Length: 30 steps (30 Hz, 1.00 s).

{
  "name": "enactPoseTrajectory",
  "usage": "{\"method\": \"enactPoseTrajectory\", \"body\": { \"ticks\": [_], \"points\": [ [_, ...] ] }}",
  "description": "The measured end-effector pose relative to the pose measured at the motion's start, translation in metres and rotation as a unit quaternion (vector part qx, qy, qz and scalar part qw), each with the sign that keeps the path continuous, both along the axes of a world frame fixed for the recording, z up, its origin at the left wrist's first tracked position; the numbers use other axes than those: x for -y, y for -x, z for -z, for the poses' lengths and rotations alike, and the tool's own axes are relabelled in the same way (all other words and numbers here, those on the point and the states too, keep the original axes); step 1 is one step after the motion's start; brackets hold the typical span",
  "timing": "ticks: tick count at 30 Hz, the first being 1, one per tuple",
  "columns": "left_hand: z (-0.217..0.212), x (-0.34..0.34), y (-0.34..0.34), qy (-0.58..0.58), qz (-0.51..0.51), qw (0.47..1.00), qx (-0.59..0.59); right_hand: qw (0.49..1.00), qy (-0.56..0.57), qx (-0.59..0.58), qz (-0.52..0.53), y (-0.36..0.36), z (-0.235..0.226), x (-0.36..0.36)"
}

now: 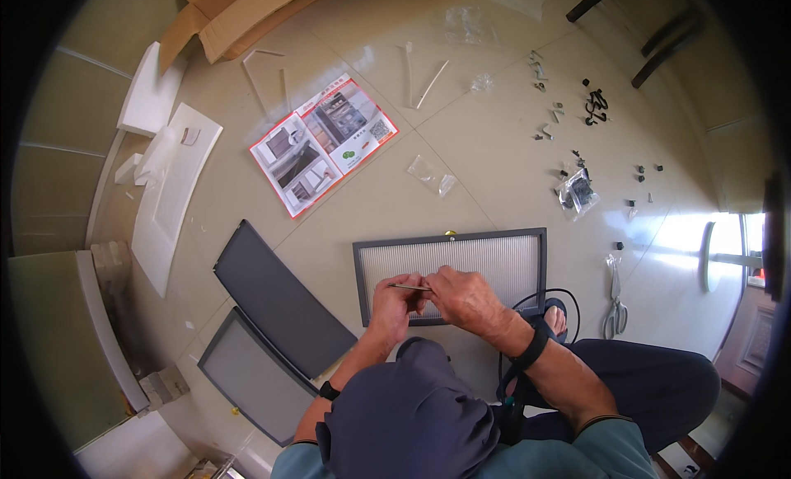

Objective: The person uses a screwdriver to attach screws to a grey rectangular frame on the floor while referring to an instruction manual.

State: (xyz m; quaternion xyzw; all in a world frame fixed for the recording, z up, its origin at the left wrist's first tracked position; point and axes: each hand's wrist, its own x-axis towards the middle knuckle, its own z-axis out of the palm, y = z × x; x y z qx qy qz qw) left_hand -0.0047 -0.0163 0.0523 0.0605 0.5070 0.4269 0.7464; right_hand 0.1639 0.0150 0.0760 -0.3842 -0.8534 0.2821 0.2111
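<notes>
In front of me on the floor lies a grey-framed panel [486,256] with a white ribbed face and a gold knob [451,232] at its far edge. Both my hands meet above its near half. My left hand [392,307] is closed, its fingers pinching a thin metal rod [408,287]. Fingers of my right hand [466,299] are curled around the rod's other end, and that end is hidden. The rod's exact kind cannot be made out.
Left of me lie a dark grey panel [280,302] and a second framed panel [251,372]. Farther off are a printed leaflet [325,145], white foam [169,199] and a cardboard box [239,21]. On the right are scissors [614,314], a bag of dark parts [578,194] and loose hardware [558,114].
</notes>
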Motion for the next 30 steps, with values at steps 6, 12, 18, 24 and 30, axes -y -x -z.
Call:
{"method": "enactPoseTrajectory", "body": {
  "ticks": [6,12,18,24,30],
  "points": [
    [-0.003,-0.017,-0.004,-0.028,0.112,0.992,-0.05,0.995,0.014,-0.039,0.087,-0.013,0.009,-0.001],
    [0.005,-0.058,0.0,-0.487,0.179,0.573,-0.634,0.926,0.209,-0.13,0.285,-0.031,0.007,-0.013],
    [0.026,-0.086,0.001,-0.483,0.363,0.53,-0.594,0.863,0.301,-0.185,0.361,-0.055,-0.004,-0.033],
    [0.043,-0.089,-0.003,-0.497,0.366,0.593,-0.518,0.844,0.342,-0.165,0.378,-0.075,0.003,-0.037],
    [0.039,-0.117,0.004,-0.49,0.416,0.592,-0.485,0.869,0.315,-0.159,0.346,-0.082,-0.011,-0.056]
  ]
}}
